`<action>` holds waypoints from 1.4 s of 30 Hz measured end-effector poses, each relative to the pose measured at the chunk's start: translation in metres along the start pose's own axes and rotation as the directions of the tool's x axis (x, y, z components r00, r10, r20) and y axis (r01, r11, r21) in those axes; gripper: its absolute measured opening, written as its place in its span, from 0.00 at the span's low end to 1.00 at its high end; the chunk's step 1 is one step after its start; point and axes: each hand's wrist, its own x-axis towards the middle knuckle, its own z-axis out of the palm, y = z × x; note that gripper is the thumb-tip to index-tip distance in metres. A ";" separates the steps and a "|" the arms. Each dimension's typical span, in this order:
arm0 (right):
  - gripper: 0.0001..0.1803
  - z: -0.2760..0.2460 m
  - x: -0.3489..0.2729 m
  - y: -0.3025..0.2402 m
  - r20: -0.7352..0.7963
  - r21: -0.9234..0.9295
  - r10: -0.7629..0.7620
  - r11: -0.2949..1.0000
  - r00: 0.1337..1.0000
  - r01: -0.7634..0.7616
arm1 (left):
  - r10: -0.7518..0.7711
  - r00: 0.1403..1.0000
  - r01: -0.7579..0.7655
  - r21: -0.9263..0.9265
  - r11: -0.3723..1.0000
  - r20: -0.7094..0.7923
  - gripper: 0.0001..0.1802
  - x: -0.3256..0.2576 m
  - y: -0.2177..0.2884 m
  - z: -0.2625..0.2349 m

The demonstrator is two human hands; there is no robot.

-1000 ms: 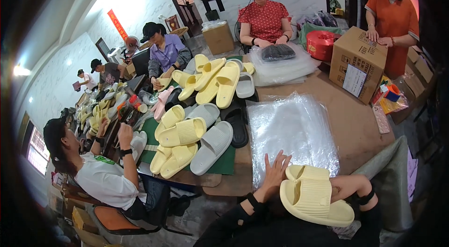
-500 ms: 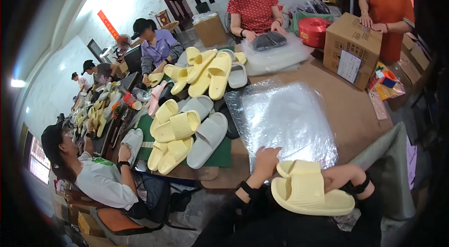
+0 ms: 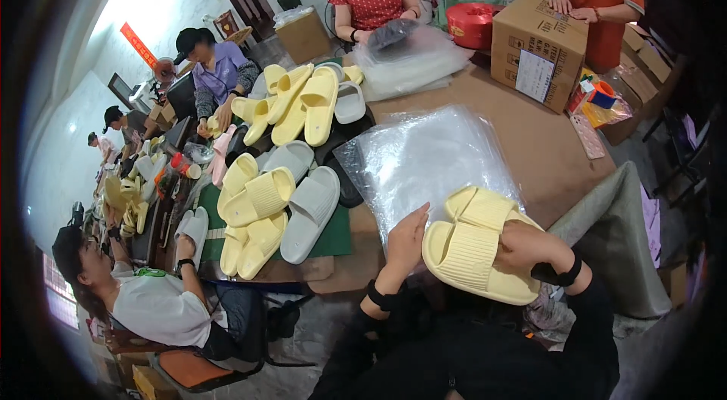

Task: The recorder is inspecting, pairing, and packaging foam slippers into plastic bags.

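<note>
A pair of pale yellow slide slippers [image 3: 463, 256], laid side by side with ribbed straps, is held above my lap at the table's near edge. My right hand [image 3: 524, 247] grips them from the right, its fingertips partly hidden at the strap. My left hand [image 3: 407, 239] holds nothing, fingers stretched upward, just left of the slipper toes and by the near edge of the clear plastic bags. Those flat, shiny plastic bags [image 3: 432, 146] lie stacked on the brown tabletop beyond both hands.
Left on the table sit heaped yellow slippers [image 3: 257, 196] and grey slippers [image 3: 312, 211]. A cardboard box [image 3: 530, 59], red ribbon roll [image 3: 469, 25] and phone [image 3: 587, 135] lie farther right. Grey cloth [image 3: 613, 226] drapes beside my right arm. Several co-workers surround the tables.
The slippers have risen and turned, so both now show side by side. My left hand has moved slightly left relative to them. The head view has shifted.
</note>
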 end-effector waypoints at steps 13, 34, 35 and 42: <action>0.13 0.025 -0.003 -0.018 -0.154 -0.475 0.060 0.871 0.986 -0.128 | 0.229 0.950 -0.291 0.328 0.899 0.213 0.24 -0.015 0.017 0.020; 0.22 0.087 0.036 0.093 -0.287 0.564 0.118 0.823 0.950 0.068 | 0.488 0.742 -0.417 -0.253 0.873 0.461 0.23 -0.041 0.067 0.027; 0.23 0.083 0.027 0.079 -0.201 0.655 0.169 0.756 0.965 0.004 | 0.436 0.751 -0.344 -0.270 0.899 0.496 0.23 -0.040 0.055 0.023; 0.58 0.002 0.033 -0.037 0.341 0.507 0.054 0.830 0.939 -0.232 | 0.041 0.922 0.108 -0.357 0.928 0.385 0.20 -0.012 -0.024 -0.037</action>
